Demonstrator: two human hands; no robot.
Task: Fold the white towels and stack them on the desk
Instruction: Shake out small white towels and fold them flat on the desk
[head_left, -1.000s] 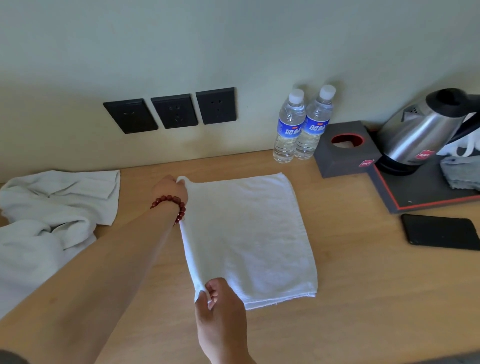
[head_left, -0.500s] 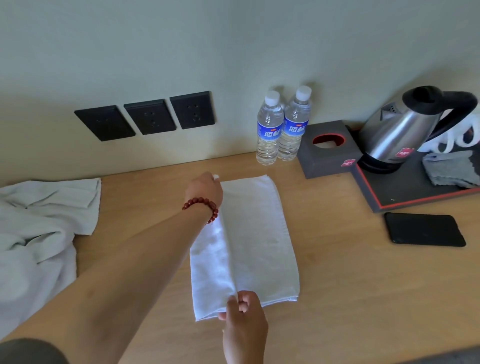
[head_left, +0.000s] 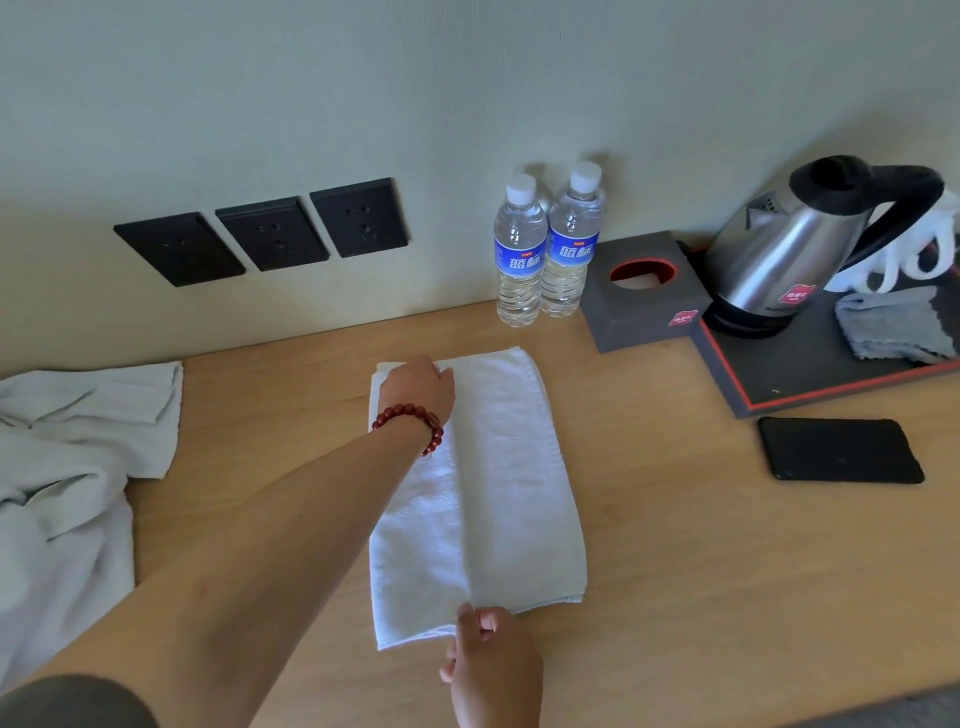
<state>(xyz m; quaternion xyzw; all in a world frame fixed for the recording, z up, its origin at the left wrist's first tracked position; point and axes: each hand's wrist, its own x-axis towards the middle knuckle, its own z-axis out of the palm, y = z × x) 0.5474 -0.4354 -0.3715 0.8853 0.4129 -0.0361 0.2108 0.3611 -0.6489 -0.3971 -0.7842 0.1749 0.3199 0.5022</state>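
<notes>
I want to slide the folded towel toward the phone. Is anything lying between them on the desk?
No. In the head view, only bare desk lies between the folded towel and the phone.

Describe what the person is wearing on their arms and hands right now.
Both hands are bare, no gloves. The left hand has a bracelet of round dark red beads at the wrist. The left forearm is uncovered; a dark grey sleeve shows near the shoulder. The right hand wears nothing visible.
</notes>
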